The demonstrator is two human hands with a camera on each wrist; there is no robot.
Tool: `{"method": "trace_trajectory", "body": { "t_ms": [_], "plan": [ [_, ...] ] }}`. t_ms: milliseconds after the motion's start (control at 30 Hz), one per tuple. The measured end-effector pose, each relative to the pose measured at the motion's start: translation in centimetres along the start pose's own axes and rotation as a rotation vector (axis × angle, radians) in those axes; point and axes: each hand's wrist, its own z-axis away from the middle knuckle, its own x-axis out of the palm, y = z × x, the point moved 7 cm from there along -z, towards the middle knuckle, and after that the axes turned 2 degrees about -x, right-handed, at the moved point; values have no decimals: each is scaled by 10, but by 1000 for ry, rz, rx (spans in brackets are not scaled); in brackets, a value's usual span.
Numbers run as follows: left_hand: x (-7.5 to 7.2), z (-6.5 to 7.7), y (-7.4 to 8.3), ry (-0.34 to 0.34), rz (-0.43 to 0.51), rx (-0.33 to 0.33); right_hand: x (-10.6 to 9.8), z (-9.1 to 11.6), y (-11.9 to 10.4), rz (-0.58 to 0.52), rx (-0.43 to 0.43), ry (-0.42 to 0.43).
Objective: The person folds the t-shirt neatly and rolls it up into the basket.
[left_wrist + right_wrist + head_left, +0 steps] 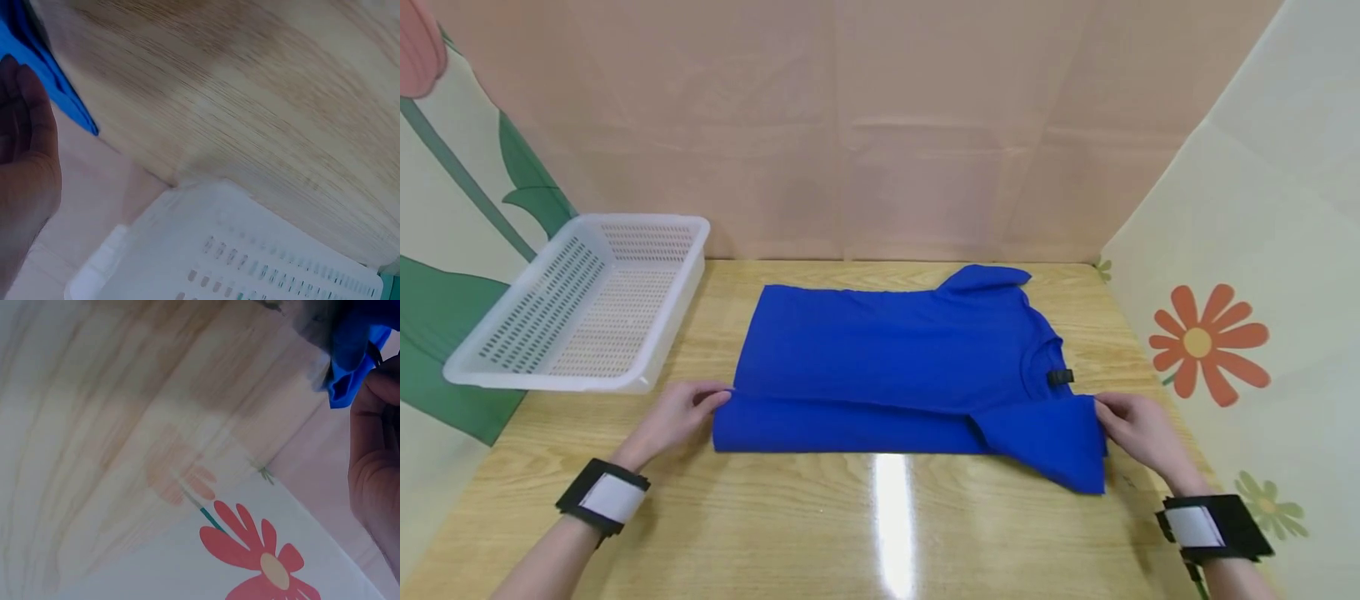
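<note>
A blue T-shirt (880, 350) lies on the wooden table, its collar to the right with a small black tag (1060, 377) at the neckline. Its near side is partly folded over, and the near sleeve hangs toward the front right. At the hem on the left, my left hand (681, 415) pinches the fold's edge between thumb and fingers. By the shoulder on the right, my right hand (1138, 429) pinches the fabric's other end. Both wrist views show a hand beside blue cloth; the right wrist view catches only part of my right hand (378, 444).
A white perforated plastic basket (655, 333) stands at the table's left, close to the left hand. Behind the table rises a pinkish cloth backdrop (887, 150). A flower-printed sheet (1247, 250) borders the right side. Bare wood (790, 525) shows in front of the shirt.
</note>
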Motion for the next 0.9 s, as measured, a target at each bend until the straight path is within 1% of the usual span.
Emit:
{"method": "trace_trajectory", "body": {
  "t_ms": [67,267,467,567,733,900],
  "plan": [
    [0,-4,1,18,-13,5,1,-2,1,6,-4,22],
    [1,-15,0,73,-72,29,7,-9,5,17,19,68],
    [3,-22,-3,110,-118,51,9,-15,3,35,-1,123],
    [5,-25,-4,112,-146,69,11,-16,3,43,16,103],
    [10,-29,0,89,-183,81,17,-19,5,60,56,18],
    [12,-30,0,72,-199,68,21,-21,8,77,75,-40]
  ]
}}
